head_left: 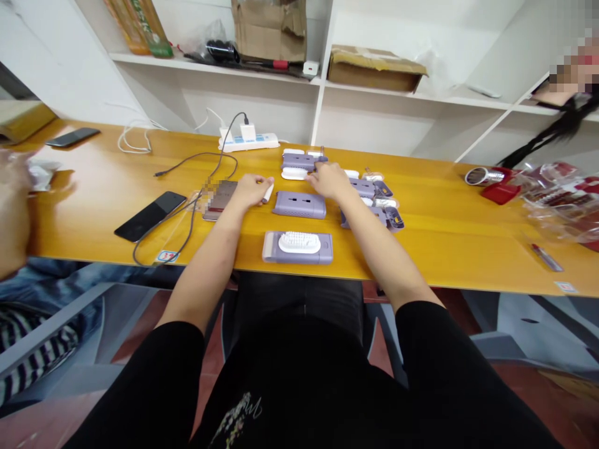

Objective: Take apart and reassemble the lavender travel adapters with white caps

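Observation:
My left hand [253,189] is closed on a small white piece [268,193] that sticks out from the fingertips. My right hand [330,181] reaches over the back group of parts, thumb and fingers apart, close to a white oval piece [294,174] and a purple case [298,162]. Between my hands lies a purple shell [299,204] with two dark marks on top. Nearest me is a purple case with a clear end [325,249], a white bristled brush head [299,242] resting on it. More purple parts [369,216] lie partly behind my right forearm.
A black phone [150,216], a dark cable [191,227] and a brown flat item [219,199] lie left. A power strip [250,143] stands at the back. Another person's hand [14,212] is at far left. Plastic-wrapped items [561,199] sit right.

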The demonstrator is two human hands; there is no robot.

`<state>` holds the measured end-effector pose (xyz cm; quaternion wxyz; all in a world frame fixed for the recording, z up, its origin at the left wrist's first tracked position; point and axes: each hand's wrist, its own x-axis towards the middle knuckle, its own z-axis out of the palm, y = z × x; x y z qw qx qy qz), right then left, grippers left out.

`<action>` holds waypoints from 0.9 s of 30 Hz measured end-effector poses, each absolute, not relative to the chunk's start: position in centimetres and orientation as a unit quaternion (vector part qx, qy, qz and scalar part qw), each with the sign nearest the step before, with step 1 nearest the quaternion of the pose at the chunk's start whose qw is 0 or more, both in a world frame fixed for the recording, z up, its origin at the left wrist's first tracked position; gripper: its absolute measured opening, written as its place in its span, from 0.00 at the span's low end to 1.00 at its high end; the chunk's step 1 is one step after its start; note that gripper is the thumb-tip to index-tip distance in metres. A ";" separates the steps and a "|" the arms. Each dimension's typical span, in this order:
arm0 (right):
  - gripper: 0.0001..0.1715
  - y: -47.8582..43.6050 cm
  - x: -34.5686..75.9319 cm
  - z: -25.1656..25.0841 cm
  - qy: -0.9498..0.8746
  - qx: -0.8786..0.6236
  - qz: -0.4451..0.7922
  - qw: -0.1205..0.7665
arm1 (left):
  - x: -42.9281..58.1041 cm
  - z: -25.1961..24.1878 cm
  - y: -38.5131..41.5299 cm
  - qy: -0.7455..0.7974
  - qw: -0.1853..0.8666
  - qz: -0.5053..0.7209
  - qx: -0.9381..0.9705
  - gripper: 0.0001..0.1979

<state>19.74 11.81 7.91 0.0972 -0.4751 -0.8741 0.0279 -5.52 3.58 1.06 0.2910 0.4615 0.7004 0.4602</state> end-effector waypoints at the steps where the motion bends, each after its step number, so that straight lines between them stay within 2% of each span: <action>1: 0.33 11.2 19.7 8.0 -0.892 -0.439 0.044 0.098 | -5.5 1.0 3.6 0.700 0.308 0.462 0.449 0.16; 5: 0.47 9.0 19.7 7.3 -0.938 -0.327 0.112 0.018 | -5.0 1.3 3.6 0.681 0.370 0.469 0.424 0.11; 7: 0.48 8.4 20.1 6.7 -0.938 -0.329 0.114 -0.002 | -4.7 1.7 3.5 0.665 0.401 0.475 0.415 0.15; 9: 0.50 8.2 20.6 6.2 -0.936 -0.337 0.100 0.020 | -4.5 2.0 3.3 0.647 0.430 0.480 0.407 0.20; 13: 0.63 7.8 21.6 5.7 -0.939 -0.328 0.052 0.086 | -4.2 2.2 3.1 0.610 0.462 0.487 0.421 0.19; 17: 0.67 6.9 21.8 5.7 -0.924 -0.363 0.022 0.116 | -4.2 2.0 3.0 0.571 0.479 0.497 0.444 0.20; 20: 0.64 6.4 21.6 6.0 -0.914 -0.387 0.018 0.117 | -4.2 1.9 2.9 0.547 0.488 0.501 0.461 0.23; 24: 0.47 6.1 21.3 6.3 -0.909 -0.392 0.024 0.136 | -4.0 1.6 2.8 0.538 0.479 0.495 0.486 0.27; 27: 0.41 6.0 21.4 6.3 -0.913 -0.384 0.007 0.137 | -3.8 1.4 2.9 0.529 0.473 0.482 0.513 0.28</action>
